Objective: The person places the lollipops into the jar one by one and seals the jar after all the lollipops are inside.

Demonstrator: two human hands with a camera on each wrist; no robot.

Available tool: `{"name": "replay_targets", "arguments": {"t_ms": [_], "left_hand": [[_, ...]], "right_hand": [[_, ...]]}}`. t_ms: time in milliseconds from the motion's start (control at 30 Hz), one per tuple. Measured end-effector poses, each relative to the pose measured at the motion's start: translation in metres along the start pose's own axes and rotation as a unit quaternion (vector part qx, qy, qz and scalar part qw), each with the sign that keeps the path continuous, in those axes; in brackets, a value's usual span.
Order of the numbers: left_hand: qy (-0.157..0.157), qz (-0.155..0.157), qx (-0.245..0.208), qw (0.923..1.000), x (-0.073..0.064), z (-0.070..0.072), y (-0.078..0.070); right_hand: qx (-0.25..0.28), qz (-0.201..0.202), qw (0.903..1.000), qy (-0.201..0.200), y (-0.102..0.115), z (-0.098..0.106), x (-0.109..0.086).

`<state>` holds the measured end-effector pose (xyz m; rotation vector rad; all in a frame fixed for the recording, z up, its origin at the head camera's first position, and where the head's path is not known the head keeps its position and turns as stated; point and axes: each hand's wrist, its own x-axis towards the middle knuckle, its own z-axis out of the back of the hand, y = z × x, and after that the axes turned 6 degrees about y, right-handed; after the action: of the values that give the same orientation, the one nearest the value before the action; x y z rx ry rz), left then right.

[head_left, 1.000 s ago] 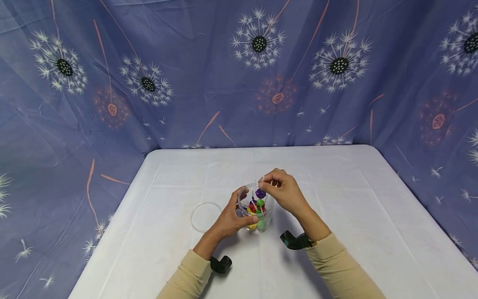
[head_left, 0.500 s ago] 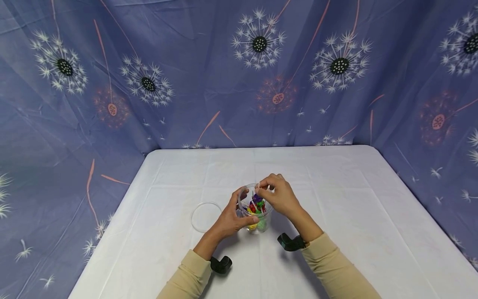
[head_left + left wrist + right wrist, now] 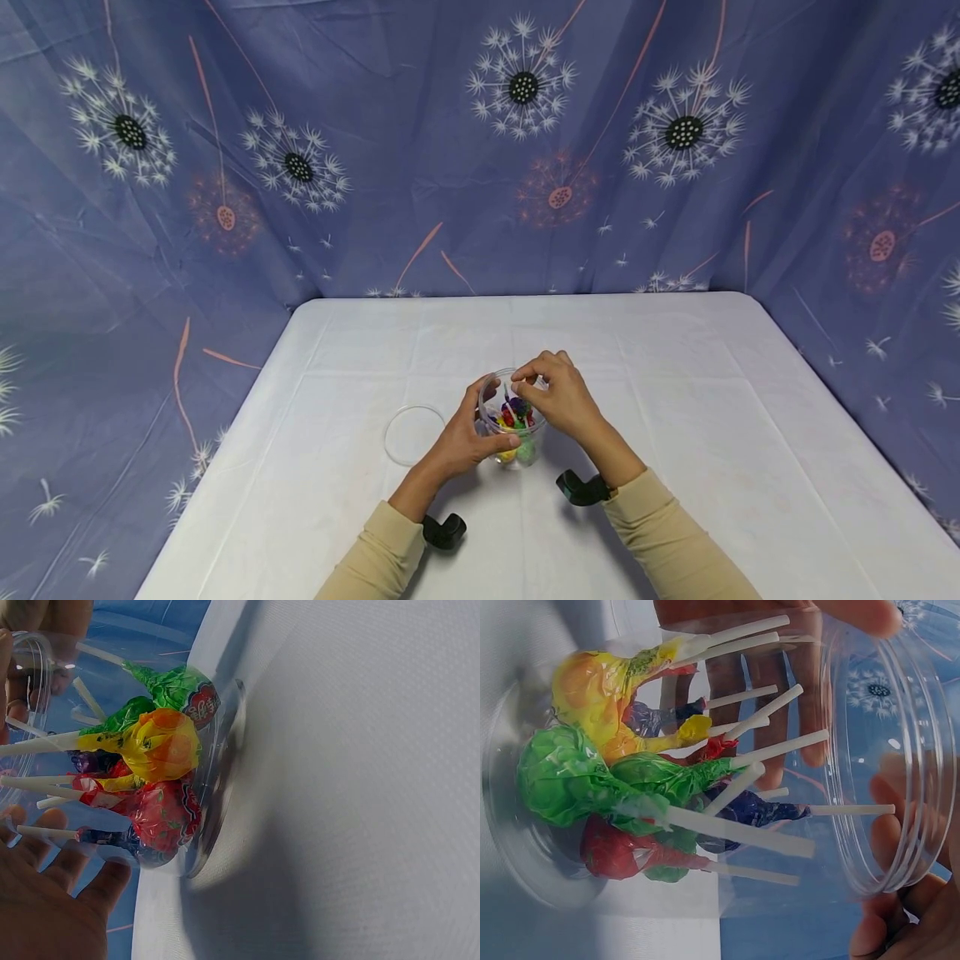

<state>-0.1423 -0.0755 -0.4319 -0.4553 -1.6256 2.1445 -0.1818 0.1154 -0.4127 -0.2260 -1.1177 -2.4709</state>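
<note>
A clear plastic jar (image 3: 531, 430) stands upright on the white table, holding several wrapped lollipops. Curled around its left side, my left hand (image 3: 463, 442) grips it, thumb in front and fingers behind. In the right wrist view a green lollipop (image 3: 559, 776), a yellow one (image 3: 585, 686) and a red one (image 3: 615, 851) lie low in the jar, sticks toward the mouth. A purple lollipop (image 3: 754, 814) sits among them, its stick tip close to my right fingertips. My right hand (image 3: 558, 392) is over the jar's mouth, thumb and forefinger slightly apart, no stick visible between them.
A clear round lid (image 3: 386, 437) lies flat on the table (image 3: 675, 400), left of the jar. Black wrist cameras sit on both wrists. Behind and beside the table hangs a blue curtain (image 3: 450, 150) with a dandelion print.
My right hand has come down and left to the jar's mouth, lowering the purple lollipop onto the others and letting go of its stick. The left hand and jar have stayed put.
</note>
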Motion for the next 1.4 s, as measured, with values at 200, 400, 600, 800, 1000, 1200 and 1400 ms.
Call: {"name": "replay_targets", "arguments": {"t_ms": [200,400,600,800,1000,1200,1400], "left_hand": [[0.001,0.004,-0.002,1.0,0.0,-0.001,-0.001],[-0.002,0.001,0.001,1.0,-0.001,0.0,-0.002],[-0.007,0.004,0.014,0.9999,-0.002,0.0,-0.004],[-0.008,0.007,0.021,0.9997,-0.002,-0.001,-0.006],[-0.006,0.007,0.019,0.9998,-0.002,-0.001,-0.005],[-0.005,0.009,0.011,0.9999,-0.002,-0.001,-0.005],[-0.003,0.009,0.022,0.9997,0.001,-0.001,-0.001]], "right_hand": [[0.014,0.01,0.9998,-0.006,0.001,0.005,-0.002],[0.054,0.011,0.998,-0.03,0.0,0.016,-0.007],[0.076,0.003,0.9964,-0.037,-0.007,0.022,-0.015],[0.103,-0.016,0.9945,-0.002,-0.017,0.025,-0.025],[0.129,-0.022,0.9872,0.091,-0.028,0.023,-0.036],[0.136,-0.037,0.9782,0.152,-0.038,0.013,-0.042],[0.154,-0.036,0.9726,0.171,-0.041,0.006,-0.044]]}}
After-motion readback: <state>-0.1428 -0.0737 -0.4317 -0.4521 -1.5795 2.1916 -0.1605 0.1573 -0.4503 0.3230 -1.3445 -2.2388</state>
